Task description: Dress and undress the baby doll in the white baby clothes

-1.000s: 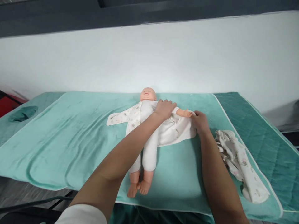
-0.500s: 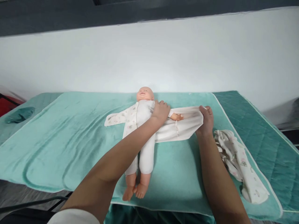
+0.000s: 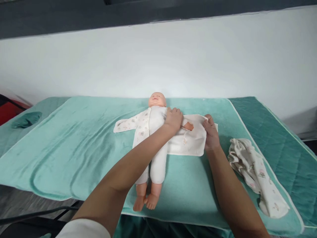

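A baby doll [image 3: 157, 121] with a white cloth body lies on its back, head toward the wall. Its arm on the left side is inside the sleeve of a white patterned baby shirt [image 3: 143, 125], whose open front half spreads flat on the right. My left hand [image 3: 174, 119] is closed around the doll's upper arm by the shoulder; its fingertips are partly hidden. The doll's small hand [image 3: 189, 126] sticks out bare above the spread cloth. At the shirt's far right edge, my right hand [image 3: 211, 132] pinches the fabric between thumb and fingers.
A teal blanket [image 3: 74, 142] covers the padded bed, which meets a white wall [image 3: 158, 59]. Crumpled patterned baby clothing [image 3: 255, 175] lies to the right of my right forearm. Something red [image 3: 10, 110] shows at the far left. A dark cable [image 3: 37, 211] runs at lower left.
My right hand has moved a little left toward the doll, and the stretched shirt panel has slackened. My left hand stays at the doll's shoulder. The view has shifted slightly.
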The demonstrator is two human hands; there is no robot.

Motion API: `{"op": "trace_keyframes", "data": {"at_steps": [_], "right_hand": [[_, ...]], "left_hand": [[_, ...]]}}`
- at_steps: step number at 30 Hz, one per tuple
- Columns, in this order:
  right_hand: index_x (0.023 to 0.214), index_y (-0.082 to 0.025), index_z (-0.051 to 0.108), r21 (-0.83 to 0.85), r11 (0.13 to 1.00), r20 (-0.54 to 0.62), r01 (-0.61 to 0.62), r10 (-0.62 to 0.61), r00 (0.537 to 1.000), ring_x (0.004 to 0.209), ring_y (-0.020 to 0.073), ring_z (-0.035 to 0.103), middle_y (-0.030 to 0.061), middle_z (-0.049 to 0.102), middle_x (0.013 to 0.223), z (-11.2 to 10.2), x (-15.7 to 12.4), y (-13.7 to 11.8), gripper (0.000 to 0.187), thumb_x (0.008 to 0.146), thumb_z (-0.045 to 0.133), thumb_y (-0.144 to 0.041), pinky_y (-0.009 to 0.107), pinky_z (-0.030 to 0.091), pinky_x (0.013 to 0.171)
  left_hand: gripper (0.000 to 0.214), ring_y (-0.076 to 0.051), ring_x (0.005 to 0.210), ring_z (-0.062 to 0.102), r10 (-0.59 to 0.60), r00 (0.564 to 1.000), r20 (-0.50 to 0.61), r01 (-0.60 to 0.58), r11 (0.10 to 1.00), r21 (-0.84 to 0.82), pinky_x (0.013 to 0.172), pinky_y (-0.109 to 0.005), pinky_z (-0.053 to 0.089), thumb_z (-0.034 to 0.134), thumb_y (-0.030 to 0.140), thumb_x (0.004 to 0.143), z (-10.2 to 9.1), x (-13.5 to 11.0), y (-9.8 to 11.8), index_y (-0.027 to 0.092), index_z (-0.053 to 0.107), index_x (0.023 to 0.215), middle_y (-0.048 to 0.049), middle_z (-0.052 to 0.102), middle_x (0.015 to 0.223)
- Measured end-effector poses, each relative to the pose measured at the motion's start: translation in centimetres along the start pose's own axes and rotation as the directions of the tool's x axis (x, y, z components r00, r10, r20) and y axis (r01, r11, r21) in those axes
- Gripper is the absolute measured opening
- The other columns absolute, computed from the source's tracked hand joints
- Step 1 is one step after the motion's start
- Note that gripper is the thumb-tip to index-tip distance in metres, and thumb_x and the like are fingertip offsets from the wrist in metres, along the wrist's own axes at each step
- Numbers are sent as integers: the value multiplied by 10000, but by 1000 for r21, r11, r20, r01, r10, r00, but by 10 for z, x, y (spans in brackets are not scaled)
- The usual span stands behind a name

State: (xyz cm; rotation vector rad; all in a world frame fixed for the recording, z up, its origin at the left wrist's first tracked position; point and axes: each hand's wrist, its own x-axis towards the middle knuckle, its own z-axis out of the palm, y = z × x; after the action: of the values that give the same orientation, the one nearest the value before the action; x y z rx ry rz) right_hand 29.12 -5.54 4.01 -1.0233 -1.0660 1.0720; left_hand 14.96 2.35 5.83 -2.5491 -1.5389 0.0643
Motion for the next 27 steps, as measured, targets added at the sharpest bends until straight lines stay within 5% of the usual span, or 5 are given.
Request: {"op": "trace_keyframes", "data": {"at_steps": [9,14,19,23,27], "right_hand": [[1018,-291,569,181,971,457,-154,56,888,706,148,541,-13,594,863,18,-14,4,442,723,826,-497,271,445,642],[1125,-268,622,161,980,641,-115,-16,767,844,171,628,38,668,1018,26,-21,9,340,854,753,-427,339,503,797],[1123,-266,615,-116,969,506,220,-133,852,966,196,614,54,647,1087,43,-31,19,284,902,711,-417,380,505,911],[1270,-233,562,-424,683,576,595,-304,759,1196,295,555,117,597,1274,53,-39,21,547,826,794,-452,497,451,1056],[1189,-186,576,-566,521,588,639,-288,756,1076,279,614,131,627,1170,56,-43,22,334,921,692,-350,436,526,901]], "left_hand": [[207,-197,961,634,155,981,-120,-194,673,-714,877,-327,472,527,160,810,-23,-6,-32,185,643,980,-46,710,1059],[174,-148,745,585,-17,972,-234,-190,531,-826,682,-271,437,474,123,747,-30,-19,-59,182,608,841,-5,674,833],[136,-151,778,601,-213,923,-322,-161,545,-823,749,-285,464,480,77,711,-17,-25,-86,186,552,750,-9,674,825],[226,-199,914,624,-256,899,-354,-99,670,-736,806,-322,471,436,27,704,-5,-24,-99,191,587,740,-34,720,898],[308,-220,1017,626,-222,912,-346,-98,701,-707,884,-345,481,432,23,724,-2,-22,-103,199,659,837,-45,744,1010]]}}
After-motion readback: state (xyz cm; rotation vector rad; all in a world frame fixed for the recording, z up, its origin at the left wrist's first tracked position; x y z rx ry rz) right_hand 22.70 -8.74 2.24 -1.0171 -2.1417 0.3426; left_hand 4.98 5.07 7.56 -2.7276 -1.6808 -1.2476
